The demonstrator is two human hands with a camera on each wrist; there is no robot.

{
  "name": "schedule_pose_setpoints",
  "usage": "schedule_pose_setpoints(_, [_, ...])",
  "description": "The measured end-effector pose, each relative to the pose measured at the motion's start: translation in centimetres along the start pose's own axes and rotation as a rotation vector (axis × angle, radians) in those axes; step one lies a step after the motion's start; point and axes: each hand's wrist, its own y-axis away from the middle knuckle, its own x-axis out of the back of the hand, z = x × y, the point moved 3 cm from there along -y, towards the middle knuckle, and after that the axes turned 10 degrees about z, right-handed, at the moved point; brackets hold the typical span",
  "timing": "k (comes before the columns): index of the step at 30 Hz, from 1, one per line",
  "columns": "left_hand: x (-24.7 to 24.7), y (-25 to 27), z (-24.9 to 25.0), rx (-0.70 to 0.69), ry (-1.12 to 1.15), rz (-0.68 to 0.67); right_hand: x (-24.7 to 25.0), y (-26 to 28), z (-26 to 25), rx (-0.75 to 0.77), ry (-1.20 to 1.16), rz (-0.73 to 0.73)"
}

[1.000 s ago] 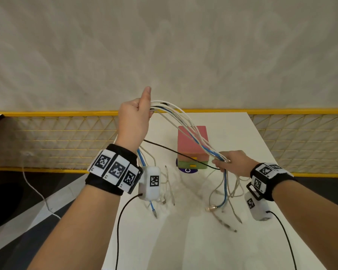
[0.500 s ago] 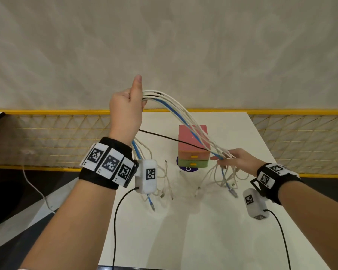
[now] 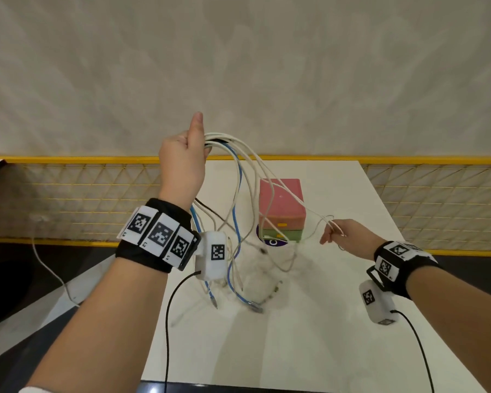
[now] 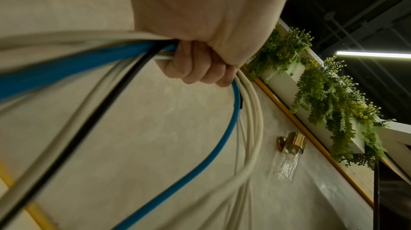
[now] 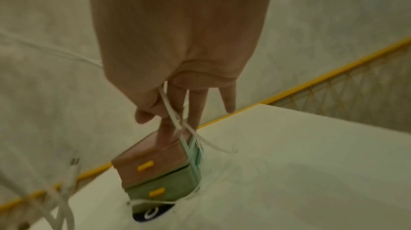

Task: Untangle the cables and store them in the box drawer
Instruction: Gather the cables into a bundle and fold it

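My left hand point(image 3: 182, 163) is raised above the white table point(image 3: 338, 321) and grips a bundle of cables point(image 3: 238, 171): several white ones, a blue one and a black one, seen close in the left wrist view point(image 4: 231, 114). Their ends dangle down to the table. My right hand point(image 3: 340, 236) is lower, right of the box, and pinches one thin white cable point(image 3: 328, 222) between thumb and fingers point(image 5: 175, 124), which runs up to the bundle. The small drawer box point(image 3: 282, 208) has a pink top and a green bottom drawer, both with yellow handles, both shut.
The box stands on a dark round marker point(image 3: 272, 242). A yellow mesh fence point(image 3: 68, 199) runs behind the table, under a pale wall. Black sensor leads point(image 3: 167, 321) hang from both wrists. Dark floor lies left of the table.
My right hand let the bundle drop and moved right, drawing one white cable out sideways. The loose ends swung back under my left hand, which stayed raised.
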Motion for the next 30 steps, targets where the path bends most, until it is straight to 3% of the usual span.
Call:
schedule_pose_setpoints(4, [-0.3, 0.2, 0.0, 0.018, 0.026, -0.014, -0.7, 0.2, 1.4, -0.105, 0.508, -0.126])
schedule_pose_setpoints(6, [-0.5, 0.2, 0.2, 0.026, 0.038, -0.006, -1.2, 0.4, 1.8, -0.146, 0.519, -0.159])
schedule_pose_setpoints(9, [-1.1, 0.4, 0.5, 0.020, 0.046, -0.022, -2.0, 0.2, -0.2, -0.049, 0.328, -0.054])
schedule_pose_setpoints(13, [-1.8, 0.7, 0.8, 0.039, 0.036, -0.037, -3.7, -0.1, -5.1, 0.059, 0.197, 0.314])
schedule_pose_setpoints(15, [-2.0, 0.8, 1.0, 0.034, 0.032, -0.038, -4.1, -0.3, -6.5, -0.020, 0.011, 0.451])
schedule_pose_setpoints(18, [-1.9, 1.0, 1.4, 0.028, 0.019, -0.040, -4.9, -0.7, -6.2, -0.240, -0.434, 0.471])
schedule_pose_setpoints(20, [-1.9, 1.0, 1.6, 0.030, 0.019, -0.048, -5.5, -0.9, -5.4, -0.306, -0.588, 0.490])
schedule_pose_setpoints(22, [-2.0, 1.2, 1.9, 0.036, 0.029, -0.065, -6.7, -1.2, -4.4, -0.303, -0.507, 0.442])
schedule_pose_setpoints(26, [-2.5, 1.8, 2.3, 0.042, 0.047, -0.121, -10.1, -1.6, -2.9, -0.296, -0.356, 0.190])
schedule_pose_setpoints(30, [-2.6, 1.9, 2.5, 0.037, 0.049, -0.135, -12.1, -1.4, -3.1, -0.314, -0.552, 0.114])
